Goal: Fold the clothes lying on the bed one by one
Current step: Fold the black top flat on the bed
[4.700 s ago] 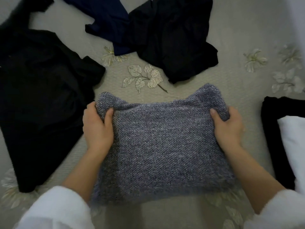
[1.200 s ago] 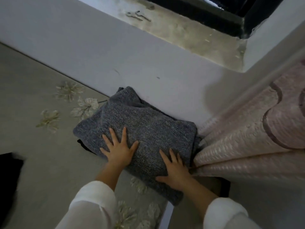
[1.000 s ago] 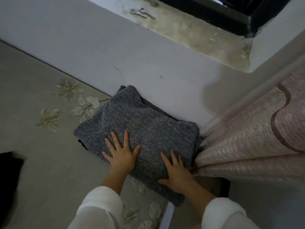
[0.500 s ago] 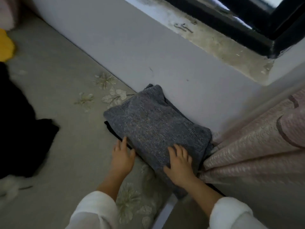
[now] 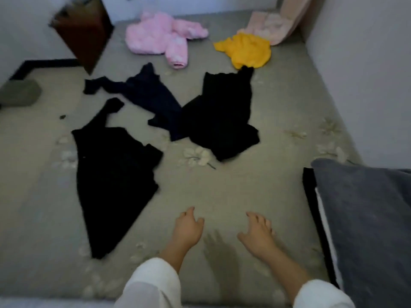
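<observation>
Head view. Left hand [image 5: 188,230] and right hand [image 5: 258,234] are both empty, fingers loosely curled, low over the bed [image 5: 233,192]. The nearest unfolded piece, a large black garment [image 5: 111,174], lies left and ahead of the left hand, not touching it, long axis near-to-far. The left hand is nearer, so the reach likely goes left-forward. The folded grey sweater [image 5: 367,218] sits right.

Left hand [image 5: 186,230] and right hand [image 5: 258,235] extended forward, fingers loosely curled, empty.
</observation>
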The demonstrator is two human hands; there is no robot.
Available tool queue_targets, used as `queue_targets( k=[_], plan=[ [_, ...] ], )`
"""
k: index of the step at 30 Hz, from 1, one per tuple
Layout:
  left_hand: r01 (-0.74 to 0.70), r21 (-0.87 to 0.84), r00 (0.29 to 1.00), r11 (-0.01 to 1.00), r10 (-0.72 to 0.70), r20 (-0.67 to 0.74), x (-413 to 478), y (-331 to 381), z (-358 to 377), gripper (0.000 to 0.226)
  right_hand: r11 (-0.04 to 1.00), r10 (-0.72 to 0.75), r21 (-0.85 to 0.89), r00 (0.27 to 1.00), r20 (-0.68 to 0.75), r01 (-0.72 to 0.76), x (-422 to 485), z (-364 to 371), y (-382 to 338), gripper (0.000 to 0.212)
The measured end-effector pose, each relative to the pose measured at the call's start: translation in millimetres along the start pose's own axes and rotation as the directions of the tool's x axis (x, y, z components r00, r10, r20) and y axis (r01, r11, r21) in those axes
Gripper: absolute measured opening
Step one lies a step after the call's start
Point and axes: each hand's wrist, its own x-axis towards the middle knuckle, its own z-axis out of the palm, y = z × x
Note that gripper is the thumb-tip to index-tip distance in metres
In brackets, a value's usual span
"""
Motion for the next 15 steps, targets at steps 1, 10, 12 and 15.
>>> queue_targets(
  k=[1,10,12,15],
  plan=[
    [0.041,-0.03,0.999,0.999,-0.042,-0.012,0.5,-21.5,-13.3,0.055,0.999,-0.036,-0.018,0.999,0.022,0.036,2.7,10.1,-18.5,0.07],
    [0.154,-0.06,0.988,0.986,-0.153,0.023,42.5,-178.5,-83.3,0.055,0.992,-0.052,-0.109,0.994,0.101,0.063,25.7,111.8,-147.7,0.066],
    [0.142,-0.075,0.99,0.987,-0.142,0.009,57.4,-211.1,-99.7,0.055,0.99,-0.04,-0.127,0.99,0.136,0.057,37.0,135.9,-172.8,0.066],
    [0.154,-0.1,0.983,0.983,-0.163,-0.089,84.0,-255.9,-126.2,0.051,0.987,-0.04,-0.143,0.98,0.194,0.068,58.4,169.8,-210.9,0.067]
  ],
)
